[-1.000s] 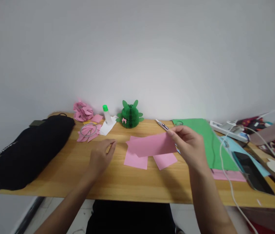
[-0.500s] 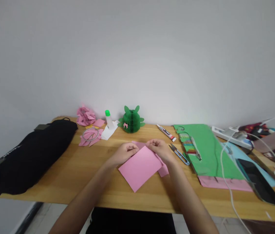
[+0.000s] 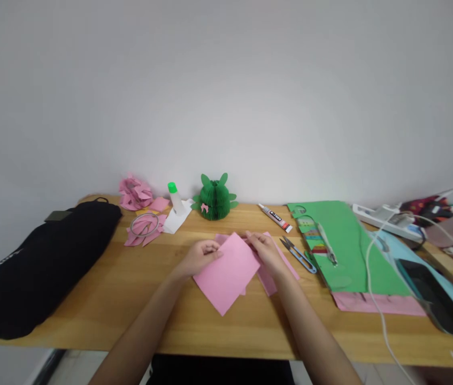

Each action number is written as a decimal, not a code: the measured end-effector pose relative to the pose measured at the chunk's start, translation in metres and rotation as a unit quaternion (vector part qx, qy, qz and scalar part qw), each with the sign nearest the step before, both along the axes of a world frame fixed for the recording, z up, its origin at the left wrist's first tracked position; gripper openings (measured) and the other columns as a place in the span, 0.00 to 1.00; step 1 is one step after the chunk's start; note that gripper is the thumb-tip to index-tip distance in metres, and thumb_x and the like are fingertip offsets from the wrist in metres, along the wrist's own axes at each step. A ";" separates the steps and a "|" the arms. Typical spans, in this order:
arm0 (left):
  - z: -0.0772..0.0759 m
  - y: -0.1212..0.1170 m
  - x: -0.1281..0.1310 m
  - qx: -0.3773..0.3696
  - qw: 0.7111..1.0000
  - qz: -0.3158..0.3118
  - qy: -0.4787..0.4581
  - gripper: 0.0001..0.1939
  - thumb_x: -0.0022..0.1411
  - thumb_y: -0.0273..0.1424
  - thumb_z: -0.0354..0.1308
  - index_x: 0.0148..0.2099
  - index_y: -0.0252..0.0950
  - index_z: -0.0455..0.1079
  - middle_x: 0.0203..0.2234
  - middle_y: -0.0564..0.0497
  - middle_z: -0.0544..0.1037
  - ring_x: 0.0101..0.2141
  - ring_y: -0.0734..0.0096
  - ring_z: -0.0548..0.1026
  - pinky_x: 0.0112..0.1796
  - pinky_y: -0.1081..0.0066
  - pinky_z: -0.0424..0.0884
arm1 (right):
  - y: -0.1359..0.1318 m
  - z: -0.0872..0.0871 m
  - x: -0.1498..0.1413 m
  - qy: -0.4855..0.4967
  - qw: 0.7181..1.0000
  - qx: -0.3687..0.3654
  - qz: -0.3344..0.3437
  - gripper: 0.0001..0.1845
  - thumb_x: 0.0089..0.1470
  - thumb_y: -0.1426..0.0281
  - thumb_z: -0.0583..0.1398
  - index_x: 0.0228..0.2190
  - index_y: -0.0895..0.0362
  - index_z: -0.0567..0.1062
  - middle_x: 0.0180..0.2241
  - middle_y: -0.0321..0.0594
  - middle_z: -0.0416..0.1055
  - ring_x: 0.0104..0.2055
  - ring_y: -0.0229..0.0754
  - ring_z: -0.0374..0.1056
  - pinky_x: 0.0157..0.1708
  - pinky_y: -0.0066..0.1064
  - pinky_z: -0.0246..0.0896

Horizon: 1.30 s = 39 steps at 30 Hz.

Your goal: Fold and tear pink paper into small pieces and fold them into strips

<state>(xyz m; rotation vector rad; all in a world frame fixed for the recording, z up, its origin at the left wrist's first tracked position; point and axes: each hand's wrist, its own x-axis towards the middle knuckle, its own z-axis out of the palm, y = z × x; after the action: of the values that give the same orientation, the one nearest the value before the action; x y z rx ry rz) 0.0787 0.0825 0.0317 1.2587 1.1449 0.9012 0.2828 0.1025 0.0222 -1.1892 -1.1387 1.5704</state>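
Observation:
A square sheet of pink paper (image 3: 226, 278) is held tilted with one corner toward me, just over the table. My left hand (image 3: 201, 259) pinches its upper left edge between thumb and fingers. At the upper right edge, my right hand (image 3: 265, 253) has its fingers closed on the same sheet, partly behind it. The sheet's top corner shows between both hands. More pink paper (image 3: 267, 282) lies beneath and to the right, partly covered by the sheet and my right forearm.
Behind stand a green paper honeycomb figure (image 3: 215, 202) and a glue stick (image 3: 176, 199). Pink scraps (image 3: 136, 193) and a black bag (image 3: 50, 256) lie left. Rightward are a glue tube (image 3: 275, 218), thread snips (image 3: 298, 255), green paper (image 3: 354, 251), a phone (image 3: 437, 297) and a power strip (image 3: 389, 221).
My hands have moved slightly apart along the sheet's edges, so its top corner now shows between them. More of the pink paper underneath is visible. The view has shifted a little.

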 end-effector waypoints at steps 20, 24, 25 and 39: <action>-0.009 -0.007 0.007 0.037 0.999 0.031 -0.021 0.16 0.45 0.39 0.67 0.35 0.35 0.75 0.38 0.44 0.79 0.42 0.60 0.74 0.46 0.63 0.69 | -0.010 0.000 0.002 0.129 0.990 -0.031 0.045 0.21 0.39 0.56 0.69 0.18 0.60 0.73 0.18 0.34 0.71 0.19 0.31 0.63 0.23 0.25 0.58; -0.006 -0.015 0.011 -0.014 0.997 -0.034 -0.066 0.23 0.47 0.46 0.66 0.39 0.33 0.76 0.37 0.45 0.80 0.40 0.59 0.75 0.43 0.64 0.70 | -0.017 0.006 -0.008 0.137 0.989 -0.039 0.046 0.22 0.29 0.55 0.72 0.24 0.59 0.79 0.22 0.38 0.76 0.22 0.36 0.67 0.27 0.28 0.60; -0.006 -0.016 0.012 -0.026 0.996 -0.047 -0.077 0.25 0.47 0.48 0.66 0.39 0.32 0.76 0.36 0.45 0.80 0.40 0.59 0.75 0.43 0.64 0.70 | -0.019 0.006 -0.010 0.134 0.989 -0.038 0.044 0.22 0.29 0.56 0.72 0.23 0.59 0.79 0.22 0.38 0.76 0.22 0.36 0.67 0.27 0.28 0.61; -0.013 -0.015 0.016 -0.107 0.963 -0.062 -0.241 0.44 0.40 0.47 0.71 0.59 0.40 0.63 0.53 0.43 0.73 0.53 0.50 0.70 0.49 0.61 0.68 | -0.026 0.008 -0.028 0.104 0.991 0.027 -0.085 0.15 0.32 0.63 0.72 0.17 0.59 0.75 0.22 0.34 0.72 0.24 0.34 0.63 0.28 0.28 0.58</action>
<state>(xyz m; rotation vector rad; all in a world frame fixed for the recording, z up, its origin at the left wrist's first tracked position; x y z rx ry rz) 0.0943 0.0677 0.0183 0.8591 0.7440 0.8990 0.2550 0.0770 0.0298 -1.0319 -0.9137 1.4847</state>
